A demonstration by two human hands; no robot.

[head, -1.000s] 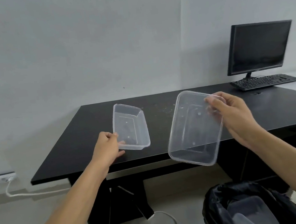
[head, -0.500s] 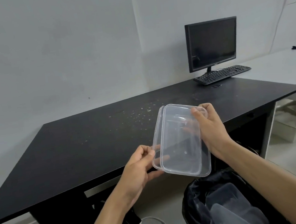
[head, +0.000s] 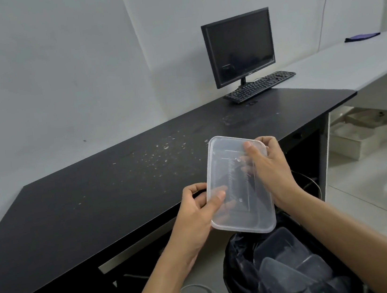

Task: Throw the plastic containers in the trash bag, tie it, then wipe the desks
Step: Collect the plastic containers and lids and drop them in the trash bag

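Observation:
Two clear plastic containers (head: 238,189), nested one inside the other, hang in the air over the front edge of the black desk (head: 96,203). My left hand (head: 199,209) grips their lower left rim. My right hand (head: 268,168) holds the upper right corner, thumb on the inside. Right below them a black trash bag (head: 239,275) stands open on the floor, with several clear containers (head: 285,257) inside. Pale crumbs are scattered over the middle of the desk top.
A black monitor (head: 239,46) and keyboard (head: 259,86) sit at the far right end of the desk. A white desk (head: 349,64) adjoins on the right, with a dark purple cloth (head: 361,37) at its far end. A white cable (head: 199,288) lies on the floor.
The two containers, held apart one second ago, have come together and are nested. My view has swung to the right and the bag's opening shows more fully.

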